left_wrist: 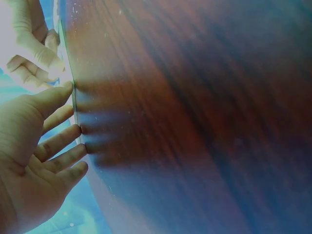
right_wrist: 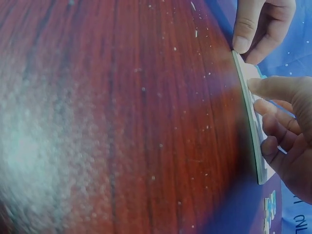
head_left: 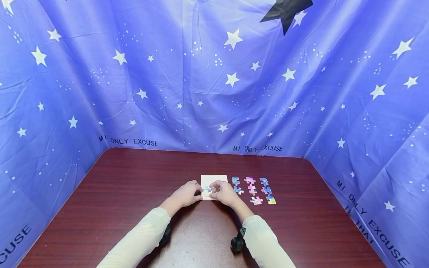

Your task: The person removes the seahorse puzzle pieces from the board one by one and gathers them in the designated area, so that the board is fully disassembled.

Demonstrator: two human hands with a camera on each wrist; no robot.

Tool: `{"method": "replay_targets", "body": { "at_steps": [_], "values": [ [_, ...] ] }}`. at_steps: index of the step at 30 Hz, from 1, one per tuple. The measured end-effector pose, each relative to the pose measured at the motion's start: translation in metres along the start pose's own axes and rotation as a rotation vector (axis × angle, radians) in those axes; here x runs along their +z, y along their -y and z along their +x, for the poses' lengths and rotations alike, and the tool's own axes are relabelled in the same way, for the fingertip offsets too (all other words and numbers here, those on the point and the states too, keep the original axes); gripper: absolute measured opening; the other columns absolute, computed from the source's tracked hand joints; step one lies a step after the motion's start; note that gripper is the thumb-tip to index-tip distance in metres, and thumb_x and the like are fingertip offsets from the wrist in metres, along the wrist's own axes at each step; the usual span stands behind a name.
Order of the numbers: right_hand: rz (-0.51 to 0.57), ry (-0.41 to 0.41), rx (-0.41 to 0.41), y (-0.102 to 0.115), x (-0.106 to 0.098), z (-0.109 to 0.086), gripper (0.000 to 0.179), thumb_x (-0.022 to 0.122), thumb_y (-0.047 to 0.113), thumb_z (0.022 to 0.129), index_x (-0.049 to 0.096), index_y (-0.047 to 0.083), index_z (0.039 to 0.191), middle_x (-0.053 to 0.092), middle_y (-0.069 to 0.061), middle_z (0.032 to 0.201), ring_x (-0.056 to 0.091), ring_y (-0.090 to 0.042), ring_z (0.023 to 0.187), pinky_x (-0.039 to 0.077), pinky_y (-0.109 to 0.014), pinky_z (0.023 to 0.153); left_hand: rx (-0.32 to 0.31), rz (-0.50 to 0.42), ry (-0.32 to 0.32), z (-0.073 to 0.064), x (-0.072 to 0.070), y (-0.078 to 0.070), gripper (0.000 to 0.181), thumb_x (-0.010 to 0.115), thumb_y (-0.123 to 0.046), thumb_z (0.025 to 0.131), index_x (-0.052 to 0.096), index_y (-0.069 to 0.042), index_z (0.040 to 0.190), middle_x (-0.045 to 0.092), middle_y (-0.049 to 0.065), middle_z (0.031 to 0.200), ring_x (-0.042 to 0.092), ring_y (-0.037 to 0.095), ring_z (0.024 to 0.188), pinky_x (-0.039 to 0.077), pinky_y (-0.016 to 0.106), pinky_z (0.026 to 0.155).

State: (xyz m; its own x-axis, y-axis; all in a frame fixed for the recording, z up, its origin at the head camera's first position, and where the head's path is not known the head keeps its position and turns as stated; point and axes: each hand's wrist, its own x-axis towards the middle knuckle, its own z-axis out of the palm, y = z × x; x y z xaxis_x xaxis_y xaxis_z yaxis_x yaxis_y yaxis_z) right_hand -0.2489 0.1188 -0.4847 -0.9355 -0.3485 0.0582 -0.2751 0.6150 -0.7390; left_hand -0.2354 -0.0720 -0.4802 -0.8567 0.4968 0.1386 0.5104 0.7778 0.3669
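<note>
A pale, square puzzle tray (head_left: 214, 178) lies flat on the table. At its left edge is my left hand (head_left: 186, 194). The thumb is by the near corner, and the other fingers are spread and nearly straight against the rim. Over the tray, my right hand (head_left: 223, 192) has its thumb and curled fingers round the right side of a blue and white jigsaw piece (head_left: 206, 189) in the tray's left part. Those fingers partly cover the piece. From the right wrist view, the right fingertips are down at the tray's surface.
Right of the tray, several loose jigsaw pieces lie in three columns: a blue-green piece (head_left: 235, 181) at the left, a pink piece (head_left: 250, 180) in the middle, a yellow-cornered piece (head_left: 271, 200) at the right. A starry blue curtain (head_left: 214, 93) surrounds the dark red table (head_left: 140, 178).
</note>
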Motion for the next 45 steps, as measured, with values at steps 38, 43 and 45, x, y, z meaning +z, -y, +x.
{"method": "replay_targets", "body": {
  "at_steps": [38,43,45],
  "values": [
    [0.020,-0.012,0.000,-0.005,-0.010,-0.007,0.031,0.071,0.011,0.075,0.066,-0.004,0.102,0.060,-0.002,0.072,0.049,-0.005,0.051,0.046,-0.021,0.048,-0.013,0.016,0.009,0.000,0.002,0.002,0.023,0.070,-0.025,0.082,0.069,-0.008,0.097,0.058,0.002,0.094,0.058,0.019,0.090,0.049,0.036,0.084],
    [0.006,-0.006,0.010,-0.007,-0.014,-0.010,0.031,0.071,0.014,0.076,0.066,-0.002,0.102,0.060,-0.002,0.072,0.049,-0.006,0.051,0.045,-0.021,0.048,-0.010,0.008,0.008,0.001,0.001,0.002,0.023,0.071,-0.025,0.081,0.068,-0.008,0.097,0.059,0.003,0.094,0.058,0.020,0.091,0.049,0.036,0.084],
    [-0.011,-0.008,0.012,-0.009,-0.016,-0.010,0.032,0.072,0.015,0.076,0.066,-0.001,0.102,0.059,-0.001,0.072,0.049,-0.006,0.052,0.045,-0.021,0.049,-0.010,0.006,0.009,0.001,0.001,0.001,0.023,0.071,-0.024,0.081,0.068,-0.007,0.097,0.058,0.003,0.093,0.058,0.020,0.090,0.049,0.036,0.084]
  ]
}}
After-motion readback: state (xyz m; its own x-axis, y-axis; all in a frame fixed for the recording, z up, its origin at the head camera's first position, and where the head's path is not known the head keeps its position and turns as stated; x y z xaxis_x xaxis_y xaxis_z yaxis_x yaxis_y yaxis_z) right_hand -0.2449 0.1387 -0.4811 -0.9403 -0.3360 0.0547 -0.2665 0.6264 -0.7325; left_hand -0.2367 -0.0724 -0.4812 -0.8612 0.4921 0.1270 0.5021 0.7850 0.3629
